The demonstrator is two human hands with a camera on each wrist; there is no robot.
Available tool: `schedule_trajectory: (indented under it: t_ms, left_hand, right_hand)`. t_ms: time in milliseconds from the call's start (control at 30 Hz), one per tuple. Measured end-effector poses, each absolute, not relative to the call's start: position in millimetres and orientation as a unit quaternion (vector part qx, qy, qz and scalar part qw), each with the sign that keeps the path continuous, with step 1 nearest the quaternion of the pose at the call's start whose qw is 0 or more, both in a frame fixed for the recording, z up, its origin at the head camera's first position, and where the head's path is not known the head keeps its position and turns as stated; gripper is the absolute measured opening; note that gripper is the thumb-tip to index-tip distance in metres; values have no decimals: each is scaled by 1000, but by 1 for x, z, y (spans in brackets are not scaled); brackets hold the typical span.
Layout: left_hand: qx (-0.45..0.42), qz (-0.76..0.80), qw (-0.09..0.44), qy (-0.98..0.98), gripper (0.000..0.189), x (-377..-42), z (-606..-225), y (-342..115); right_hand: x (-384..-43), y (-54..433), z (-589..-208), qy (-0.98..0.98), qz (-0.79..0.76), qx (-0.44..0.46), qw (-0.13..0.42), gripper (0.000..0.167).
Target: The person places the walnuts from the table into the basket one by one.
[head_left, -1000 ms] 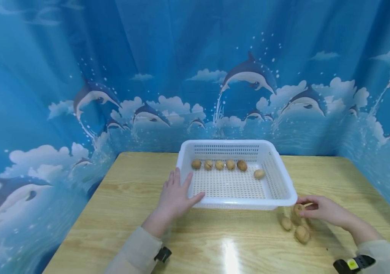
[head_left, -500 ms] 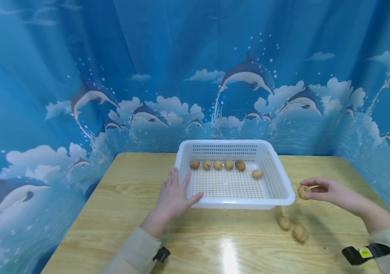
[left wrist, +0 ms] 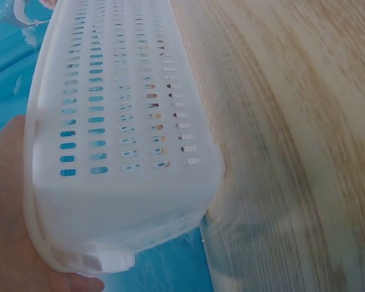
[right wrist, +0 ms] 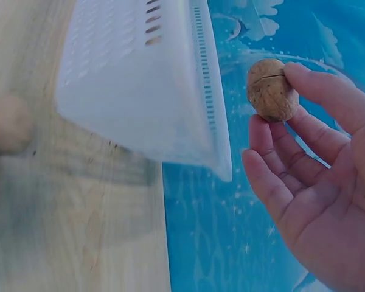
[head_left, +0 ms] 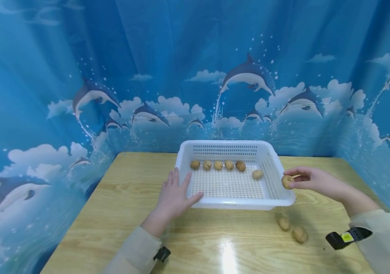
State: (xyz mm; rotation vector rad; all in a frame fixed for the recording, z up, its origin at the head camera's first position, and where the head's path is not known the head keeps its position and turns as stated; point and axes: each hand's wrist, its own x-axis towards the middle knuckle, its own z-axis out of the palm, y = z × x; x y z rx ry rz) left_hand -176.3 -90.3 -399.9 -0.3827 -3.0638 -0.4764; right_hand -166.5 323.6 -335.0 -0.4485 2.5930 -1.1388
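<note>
A white plastic basket (head_left: 229,203) with slotted walls stands on the wooden table. Inside it, several walnuts (head_left: 218,165) line up along the back, and a single paler walnut (head_left: 257,174) lies apart toward the right. My left hand (head_left: 174,196) rests on the basket's front left corner, fingers spread and straight over the rim. My right hand (head_left: 313,180) pinches a walnut (right wrist: 271,90) between thumb and fingertips, and in the head view it overlaps the basket's right rim. The right wrist view shows a dark seam across this nut, held beside the basket's rim (right wrist: 216,121).
Two walnuts (head_left: 299,234) lie on the table (head_left: 195,243) in front of the basket's right corner. A blue dolphin-print curtain (head_left: 188,76) hangs behind and along both sides of the table. Dark bands with small devices sit on both wrists.
My right hand has picked a walnut up from the small group on the table, lifted it, and moved it left to the basket's right rim. My left hand stays in place.
</note>
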Motion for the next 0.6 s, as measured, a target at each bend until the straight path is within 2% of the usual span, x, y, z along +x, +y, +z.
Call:
schedule_trajectory:
  t_ms: [233,600]
  left_hand:
    - [-123,-152,7,-981,89,-177,-399,-91]
    - [-124,-152,7,-981,87,-176,-399,-90]
  right_hand:
    - [-186,299,-326,891,-395,-153,162,55]
    - [-223,263,-316,900,-366,-176,156,54]
